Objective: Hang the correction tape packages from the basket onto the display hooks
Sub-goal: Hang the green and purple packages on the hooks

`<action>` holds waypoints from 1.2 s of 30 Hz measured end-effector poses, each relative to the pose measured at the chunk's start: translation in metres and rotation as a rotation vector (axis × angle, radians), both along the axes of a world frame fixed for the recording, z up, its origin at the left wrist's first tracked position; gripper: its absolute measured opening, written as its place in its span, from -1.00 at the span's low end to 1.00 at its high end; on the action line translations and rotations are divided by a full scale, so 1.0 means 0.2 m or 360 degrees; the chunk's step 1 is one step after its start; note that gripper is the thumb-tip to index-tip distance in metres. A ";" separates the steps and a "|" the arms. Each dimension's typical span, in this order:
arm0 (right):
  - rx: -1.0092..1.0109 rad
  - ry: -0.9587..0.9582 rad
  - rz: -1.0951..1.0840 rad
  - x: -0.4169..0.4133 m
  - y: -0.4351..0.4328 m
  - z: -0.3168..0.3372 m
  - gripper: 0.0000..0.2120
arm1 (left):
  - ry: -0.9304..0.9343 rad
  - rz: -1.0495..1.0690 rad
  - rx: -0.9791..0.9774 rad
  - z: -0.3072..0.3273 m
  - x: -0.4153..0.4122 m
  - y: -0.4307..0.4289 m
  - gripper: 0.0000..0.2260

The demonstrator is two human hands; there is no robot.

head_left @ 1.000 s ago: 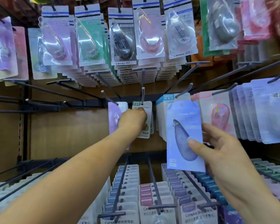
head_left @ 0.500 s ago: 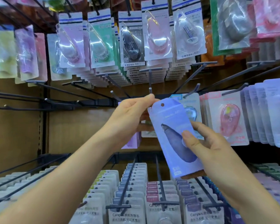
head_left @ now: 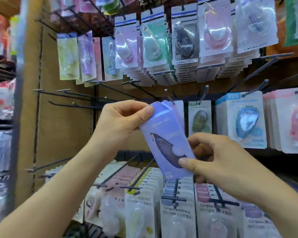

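A purple correction tape package is held tilted in front of the middle row of display hooks. My left hand pinches its top left corner. My right hand grips its lower right part, thumb on the front. The package's top touches a dark hook that points toward me; whether the hook passes through the hole I cannot tell. A second purple package seems to hang just behind it. The basket is not in view.
Several bare hooks jut out at the left of the middle row. A green package and a blue one hang to the right. Full rows hang above and below.
The view has swung left and closer. My left hand came off the hanging packages and took the top of the purple package, which both hands have lifted up to the hook.
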State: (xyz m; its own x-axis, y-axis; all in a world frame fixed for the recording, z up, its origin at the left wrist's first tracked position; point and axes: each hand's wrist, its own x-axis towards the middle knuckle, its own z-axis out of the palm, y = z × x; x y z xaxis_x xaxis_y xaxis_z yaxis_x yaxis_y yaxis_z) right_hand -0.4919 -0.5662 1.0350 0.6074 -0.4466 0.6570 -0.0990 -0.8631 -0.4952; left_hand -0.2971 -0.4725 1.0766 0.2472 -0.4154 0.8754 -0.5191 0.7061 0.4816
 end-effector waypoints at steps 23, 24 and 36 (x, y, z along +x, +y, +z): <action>0.0282 0.0079 0.0045 1.31 0.30 0.12 -0.84 | -0.0207 0.0535 0.0096 0.15 1.23 0.32 -0.86; 0.0295 0.0062 0.0039 1.33 0.30 0.13 -0.85 | -0.0226 0.0510 0.0105 0.17 1.24 0.31 -0.86; 0.0615 0.0074 0.0148 1.37 0.34 0.16 -0.80 | -0.0227 0.0298 0.0198 0.27 1.22 0.21 -0.87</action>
